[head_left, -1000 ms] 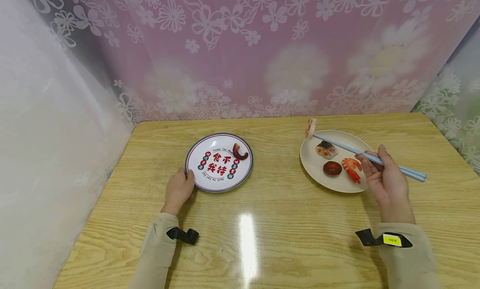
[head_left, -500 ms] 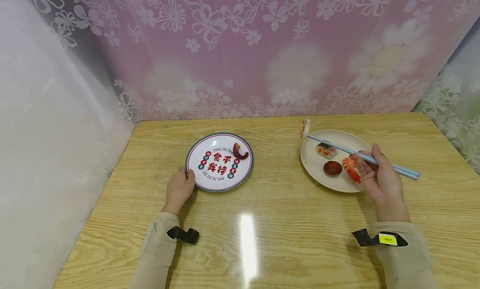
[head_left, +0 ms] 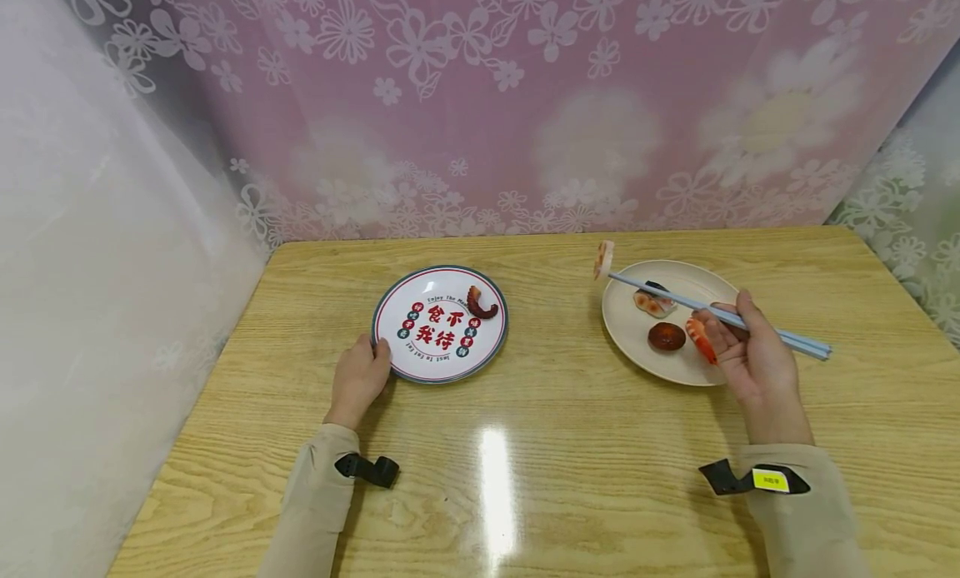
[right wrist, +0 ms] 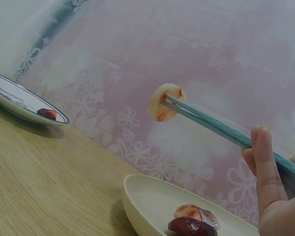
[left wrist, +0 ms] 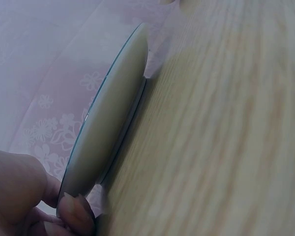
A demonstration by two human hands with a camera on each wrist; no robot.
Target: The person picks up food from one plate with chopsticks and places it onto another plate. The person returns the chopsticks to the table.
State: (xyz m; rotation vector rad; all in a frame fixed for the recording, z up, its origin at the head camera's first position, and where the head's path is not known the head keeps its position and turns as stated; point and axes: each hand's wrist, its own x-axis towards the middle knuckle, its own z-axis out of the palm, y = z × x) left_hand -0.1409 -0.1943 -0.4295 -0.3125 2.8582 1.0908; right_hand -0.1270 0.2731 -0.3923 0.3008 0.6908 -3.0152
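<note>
My left hand (head_left: 360,380) pinches the near-left rim of a white plate (head_left: 408,299) with red lettering and a blue edge; the left wrist view shows thumb and fingertips on that rim (left wrist: 71,179). A dark red curled octopus tentacle (head_left: 480,305) lies on this plate. In my right hand (head_left: 761,366) is a pair of light blue chopsticks (head_left: 675,297). Their tips hold a pale, roundish food slice (right wrist: 166,102) with orange-brown marks, raised above the left edge of the beige plate (head_left: 626,345).
The beige plate bears a shiny brown mushroom-like piece (head_left: 667,337), a dark-skinned fish-like piece (head_left: 654,300) and an orange shrimp (head_left: 701,338), partly hidden by my right hand. Bare wooden table (head_left: 555,345) lies between the plates. A pink flowered cloth (head_left: 525,128) hangs behind.
My right hand has shifted a little to the left, carrying the chopsticks and the pale slice out past the beige plate's left edge. My left hand and the white plate stay put.
</note>
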